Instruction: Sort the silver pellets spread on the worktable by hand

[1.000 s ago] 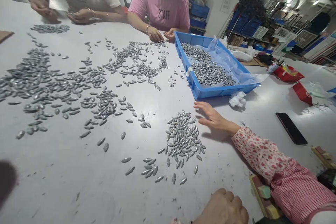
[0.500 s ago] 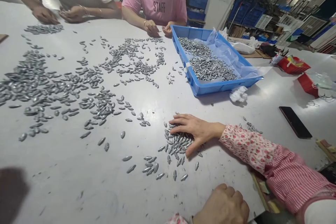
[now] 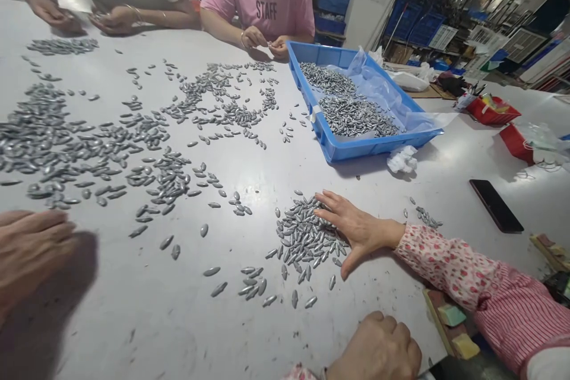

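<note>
Near the middle of the worktop (image 3: 133,320), head view: the right hand (image 3: 358,228) lies flat, palm down, with its fingers (image 3: 327,214) released and spread. It rests on the right margin of a pile (image 3: 298,237) of small oval metal pieces. Stray pieces lie just below the pile. At the near edge the left hand (image 3: 378,353) is clenched in a fist; whether it holds anything cannot be told. A floral sleeve (image 3: 440,261) covers the right forearm. A blurred co-worker's hand (image 3: 29,246) rests at the left edge, well apart from the pile. Larger spreads of the same pieces cover the far left. A blue tray (image 3: 333,151), lined with clear film and holding more pieces, stands beyond the right hand. A phone (image 3: 496,206) lies to the tray's right. Two people sit at the far side.
</note>
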### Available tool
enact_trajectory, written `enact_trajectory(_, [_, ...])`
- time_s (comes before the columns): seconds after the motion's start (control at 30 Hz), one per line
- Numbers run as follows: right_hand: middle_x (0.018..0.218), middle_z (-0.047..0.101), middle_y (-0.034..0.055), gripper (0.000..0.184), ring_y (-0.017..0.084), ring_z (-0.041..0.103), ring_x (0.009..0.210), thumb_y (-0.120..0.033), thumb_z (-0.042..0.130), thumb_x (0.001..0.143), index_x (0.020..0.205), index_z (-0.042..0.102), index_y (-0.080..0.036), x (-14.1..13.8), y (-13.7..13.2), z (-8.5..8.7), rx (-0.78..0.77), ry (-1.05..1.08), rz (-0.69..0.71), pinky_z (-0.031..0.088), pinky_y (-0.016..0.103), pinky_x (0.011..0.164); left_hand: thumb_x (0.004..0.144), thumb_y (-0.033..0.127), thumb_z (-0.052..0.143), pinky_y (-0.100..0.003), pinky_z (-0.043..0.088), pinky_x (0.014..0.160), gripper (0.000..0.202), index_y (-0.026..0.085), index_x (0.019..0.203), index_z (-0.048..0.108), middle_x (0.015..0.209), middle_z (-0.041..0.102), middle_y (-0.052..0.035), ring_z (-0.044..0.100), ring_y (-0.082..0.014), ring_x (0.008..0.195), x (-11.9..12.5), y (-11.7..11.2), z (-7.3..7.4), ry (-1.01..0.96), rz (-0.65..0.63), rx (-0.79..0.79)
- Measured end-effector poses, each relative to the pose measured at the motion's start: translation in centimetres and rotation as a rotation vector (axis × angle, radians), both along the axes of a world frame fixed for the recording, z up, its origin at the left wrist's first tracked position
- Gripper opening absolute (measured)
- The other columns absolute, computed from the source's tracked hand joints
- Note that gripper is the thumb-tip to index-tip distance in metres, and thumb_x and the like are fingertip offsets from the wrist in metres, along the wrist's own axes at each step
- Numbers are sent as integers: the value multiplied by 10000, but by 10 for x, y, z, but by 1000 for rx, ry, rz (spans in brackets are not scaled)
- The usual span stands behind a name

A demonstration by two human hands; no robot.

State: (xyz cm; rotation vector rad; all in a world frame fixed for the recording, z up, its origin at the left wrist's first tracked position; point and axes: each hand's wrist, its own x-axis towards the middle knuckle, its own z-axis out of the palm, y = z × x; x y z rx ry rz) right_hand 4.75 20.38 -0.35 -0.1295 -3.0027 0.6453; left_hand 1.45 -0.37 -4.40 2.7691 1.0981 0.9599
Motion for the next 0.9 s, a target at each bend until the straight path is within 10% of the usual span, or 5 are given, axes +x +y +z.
enact_trajectory(0.23, [1641, 192, 158, 1082, 449, 100, 1485, -807, 683, 672, 1539, 318, -273, -58, -20, 10, 121, -62, 52, 151, 680, 1149, 885, 241, 722, -303, 211, 478, 352, 163, 706, 428, 632, 492, 19, 483, -119, 536, -3, 1, 3, 83, -66, -69])
enact_trajectory(0.43, [1216, 594, 130, 486, 252, 532, 1060, -621, 437, 974, 1165, 613, -211, -73, -34, -1, 244, 56, 59, 440, 384, 857, 855, 248, 761, -294, 278, 492, 365, 161, 701, 442, 645, 515, 24, 496, -123, 552, -4, 1, 2, -11, -34, -49])
enact_trajectory(0.63, [894, 609, 73, 341, 159, 545, 704, -440, 388, 1033, 975, 595, -174, -75, -43, -2, 349, -6, 39, 341, 258, 550, 844, 234, 769, -300, 281, 487, 348, 160, 704, 459, 640, 521, 25, 493, -127, 547, -4, 0, 1, 2, -33, -44])
enact_trajectory(0.9, [761, 608, -1, 267, 104, 543, 661, -423, 599, 943, 904, 583, -159, -74, 5, 31, -448, 200, -322, 441, 232, 609, 799, 232, 808, -302, 228, 454, 375, 166, 678, 459, 610, 511, 24, 494, -137, 528, 5, -1, -10, 111, -75, -147])
